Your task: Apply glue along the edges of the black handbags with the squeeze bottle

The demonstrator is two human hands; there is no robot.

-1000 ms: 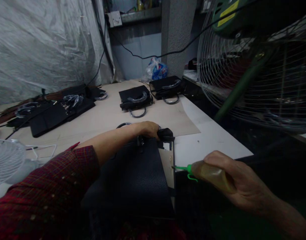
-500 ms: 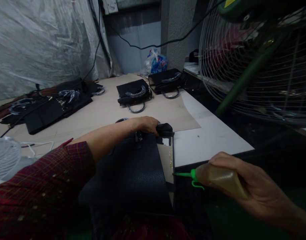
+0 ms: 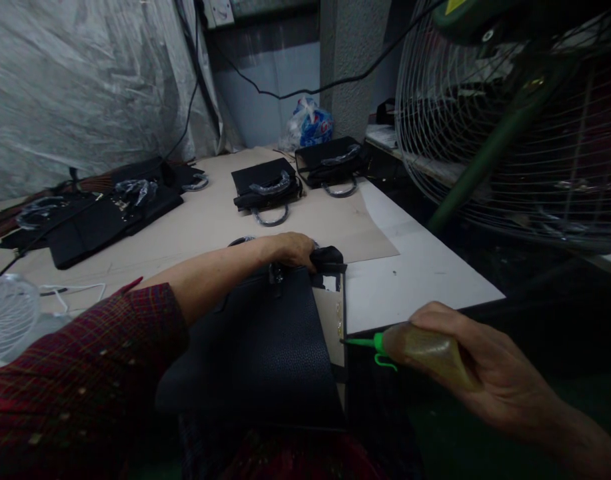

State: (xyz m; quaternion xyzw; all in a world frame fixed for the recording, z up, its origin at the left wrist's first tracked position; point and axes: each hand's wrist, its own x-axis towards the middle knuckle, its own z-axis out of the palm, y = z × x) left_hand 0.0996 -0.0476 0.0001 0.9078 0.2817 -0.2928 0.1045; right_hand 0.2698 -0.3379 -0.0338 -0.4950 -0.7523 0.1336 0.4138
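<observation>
A black handbag (image 3: 265, 347) lies in front of me at the table's near edge, its right side opened to bare a beige panel (image 3: 328, 327). Glossy yellowish glue (image 3: 339, 319) streaks the panel's right border. My left hand (image 3: 296, 250) reaches over the bag's top and grips it next to a folded-back black flap; the fingertips are partly hidden. In my right hand (image 3: 485, 367) is a squeeze bottle of glue (image 3: 430, 353), amber, with a green nozzle. The nozzle's dark tip is at the panel's right edge, just below the glue streak.
Two black handbags (image 3: 265, 180) with plastic-wrapped handles lie farther back. More black bag pieces (image 3: 110, 227) are heaped at the left. A large caged fan (image 3: 465, 153) stands at the right, a small white fan (image 3: 8, 320) at the left. A plastic bag (image 3: 310, 127) sits by the pillar.
My right hand has moved slightly left and up with the glue bottle, so the nozzle tip sits a little higher along the panel edge. My left hand keeps its place on the bag.
</observation>
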